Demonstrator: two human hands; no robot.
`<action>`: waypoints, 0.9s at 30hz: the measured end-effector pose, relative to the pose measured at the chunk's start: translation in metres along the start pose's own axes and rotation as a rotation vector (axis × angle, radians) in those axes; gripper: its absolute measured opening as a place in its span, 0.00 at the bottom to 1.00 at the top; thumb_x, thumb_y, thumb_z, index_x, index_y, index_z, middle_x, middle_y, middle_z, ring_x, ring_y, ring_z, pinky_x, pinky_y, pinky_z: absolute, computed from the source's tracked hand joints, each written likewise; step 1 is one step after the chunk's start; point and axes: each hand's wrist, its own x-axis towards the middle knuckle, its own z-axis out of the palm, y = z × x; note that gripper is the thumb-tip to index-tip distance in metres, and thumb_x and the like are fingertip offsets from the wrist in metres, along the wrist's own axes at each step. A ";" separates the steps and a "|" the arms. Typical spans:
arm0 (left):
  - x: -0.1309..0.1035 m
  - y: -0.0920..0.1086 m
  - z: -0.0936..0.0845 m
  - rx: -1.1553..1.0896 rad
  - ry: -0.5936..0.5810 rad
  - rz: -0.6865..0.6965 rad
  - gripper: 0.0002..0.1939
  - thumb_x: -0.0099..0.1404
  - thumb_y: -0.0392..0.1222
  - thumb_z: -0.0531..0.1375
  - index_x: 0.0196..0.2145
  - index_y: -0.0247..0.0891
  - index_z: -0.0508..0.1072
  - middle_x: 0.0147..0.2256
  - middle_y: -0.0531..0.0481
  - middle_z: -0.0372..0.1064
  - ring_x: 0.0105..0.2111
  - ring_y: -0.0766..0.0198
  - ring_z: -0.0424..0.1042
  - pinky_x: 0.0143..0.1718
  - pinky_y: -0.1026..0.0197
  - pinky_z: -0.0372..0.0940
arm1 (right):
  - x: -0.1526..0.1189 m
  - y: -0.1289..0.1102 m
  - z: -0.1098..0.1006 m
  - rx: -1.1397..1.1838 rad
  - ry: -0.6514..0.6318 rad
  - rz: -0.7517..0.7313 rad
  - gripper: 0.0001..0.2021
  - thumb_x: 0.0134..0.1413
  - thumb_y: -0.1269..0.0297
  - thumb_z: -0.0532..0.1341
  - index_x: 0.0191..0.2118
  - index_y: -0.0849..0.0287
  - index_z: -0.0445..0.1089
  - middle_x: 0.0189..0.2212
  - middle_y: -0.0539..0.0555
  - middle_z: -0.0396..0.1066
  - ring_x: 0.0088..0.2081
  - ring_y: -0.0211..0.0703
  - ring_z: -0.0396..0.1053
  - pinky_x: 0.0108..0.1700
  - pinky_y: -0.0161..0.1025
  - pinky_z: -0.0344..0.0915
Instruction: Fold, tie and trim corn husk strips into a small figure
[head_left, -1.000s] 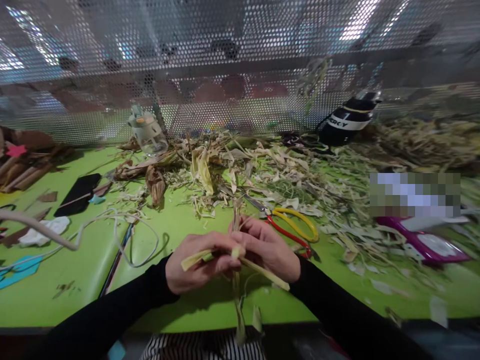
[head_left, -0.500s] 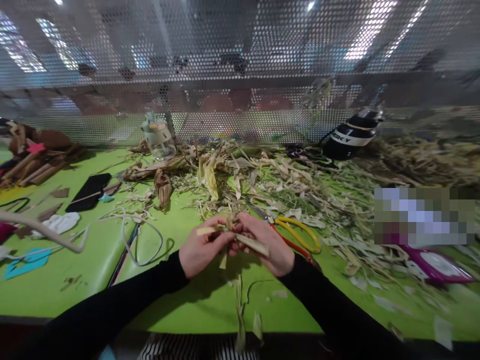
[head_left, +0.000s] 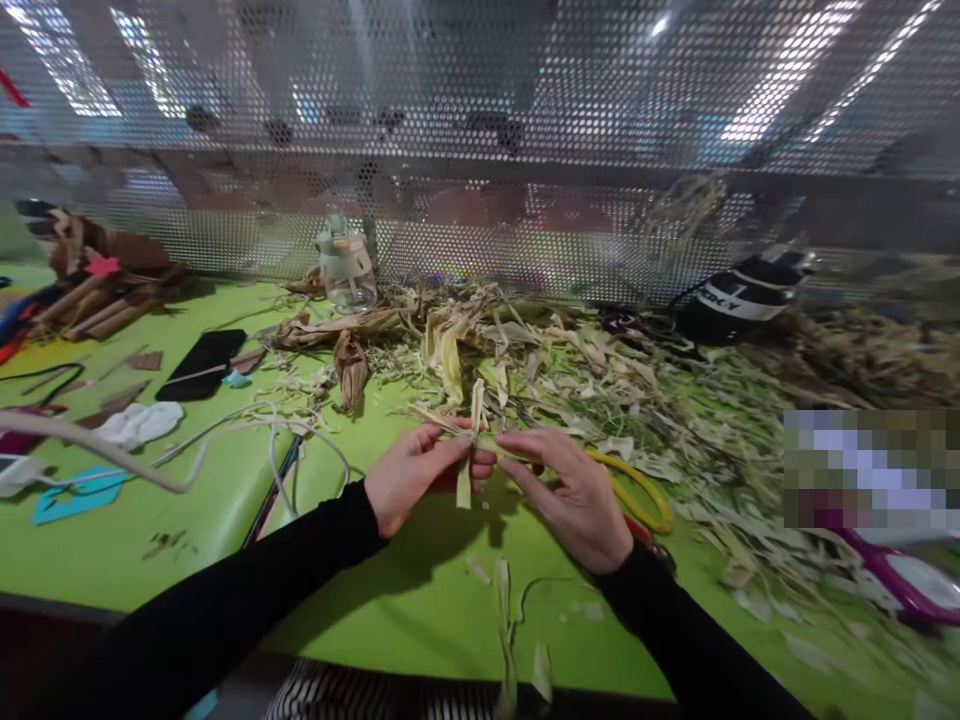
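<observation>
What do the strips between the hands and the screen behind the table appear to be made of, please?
Strips: apparently dried corn husk or similar leaf, matte, pale yellow, fibrous, like the scraps piled behind. Screen: seemingly perforated sheet metal, grey with a shine, rows of round holes.

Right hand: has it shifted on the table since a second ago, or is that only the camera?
Yes. The right hand now lies over the handles of the yellow-handled scissors; a second ago it sat just left of them, clear of the handles.
</observation>
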 end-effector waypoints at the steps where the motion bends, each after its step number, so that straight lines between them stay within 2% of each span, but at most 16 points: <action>1: 0.000 -0.001 0.000 0.016 0.003 -0.011 0.12 0.59 0.40 0.62 0.40 0.35 0.66 0.30 0.45 0.75 0.29 0.64 0.75 0.33 0.63 0.69 | 0.000 0.000 0.001 -0.020 0.009 -0.029 0.08 0.56 0.69 0.59 0.42 0.55 0.69 0.35 0.52 0.72 0.39 0.42 0.69 0.40 0.41 0.66; 4: 0.001 -0.002 -0.001 0.057 -0.001 -0.050 0.12 0.57 0.43 0.63 0.34 0.37 0.65 0.27 0.48 0.74 0.26 0.67 0.74 0.29 0.65 0.68 | 0.001 -0.004 0.003 -0.151 0.071 -0.108 0.09 0.55 0.69 0.60 0.43 0.56 0.69 0.38 0.54 0.72 0.41 0.44 0.68 0.42 0.43 0.64; 7: 0.002 -0.003 -0.003 0.076 -0.015 -0.037 0.14 0.54 0.46 0.65 0.32 0.37 0.65 0.25 0.52 0.72 0.24 0.69 0.72 0.28 0.67 0.66 | 0.001 -0.012 0.002 -0.340 0.134 -0.231 0.11 0.53 0.66 0.63 0.43 0.53 0.71 0.43 0.55 0.70 0.46 0.49 0.64 0.47 0.48 0.60; 10: 0.004 -0.005 -0.003 0.083 -0.025 0.003 0.17 0.53 0.47 0.65 0.37 0.36 0.67 0.26 0.53 0.72 0.24 0.71 0.70 0.31 0.66 0.66 | 0.000 -0.020 0.001 -0.414 0.091 -0.313 0.10 0.52 0.66 0.63 0.42 0.48 0.72 0.42 0.51 0.72 0.45 0.48 0.62 0.48 0.48 0.56; 13: 0.005 -0.008 -0.002 0.088 -0.048 -0.012 0.21 0.51 0.47 0.67 0.40 0.35 0.67 0.27 0.52 0.72 0.25 0.71 0.70 0.33 0.65 0.66 | -0.001 -0.024 0.002 -0.406 0.039 -0.333 0.09 0.53 0.68 0.61 0.40 0.48 0.72 0.39 0.49 0.74 0.42 0.46 0.63 0.47 0.47 0.56; 15: 0.005 -0.010 -0.001 0.101 -0.070 -0.018 0.22 0.49 0.47 0.68 0.37 0.33 0.67 0.25 0.53 0.70 0.24 0.71 0.69 0.33 0.64 0.66 | -0.001 -0.026 0.005 -0.323 0.032 -0.254 0.07 0.53 0.69 0.60 0.36 0.50 0.71 0.38 0.49 0.74 0.41 0.46 0.64 0.45 0.46 0.57; 20: 0.006 -0.008 -0.001 0.156 -0.118 0.010 0.19 0.49 0.45 0.68 0.32 0.33 0.66 0.23 0.53 0.70 0.23 0.69 0.71 0.33 0.62 0.66 | -0.001 -0.028 0.010 0.030 -0.010 0.136 0.05 0.56 0.67 0.56 0.30 0.56 0.67 0.37 0.54 0.70 0.41 0.46 0.66 0.43 0.46 0.63; 24: 0.003 -0.005 0.000 0.173 -0.133 -0.001 0.20 0.50 0.41 0.68 0.36 0.33 0.64 0.22 0.53 0.72 0.23 0.70 0.71 0.29 0.65 0.64 | -0.003 -0.026 0.010 0.195 -0.038 0.310 0.05 0.57 0.64 0.55 0.31 0.57 0.65 0.33 0.54 0.67 0.34 0.42 0.66 0.34 0.39 0.66; 27: 0.002 -0.007 0.002 0.174 -0.085 0.034 0.22 0.49 0.39 0.68 0.37 0.33 0.62 0.19 0.55 0.71 0.20 0.71 0.69 0.27 0.67 0.63 | -0.005 -0.022 0.011 0.289 -0.085 0.425 0.07 0.59 0.60 0.55 0.34 0.58 0.64 0.30 0.52 0.67 0.30 0.40 0.66 0.31 0.38 0.66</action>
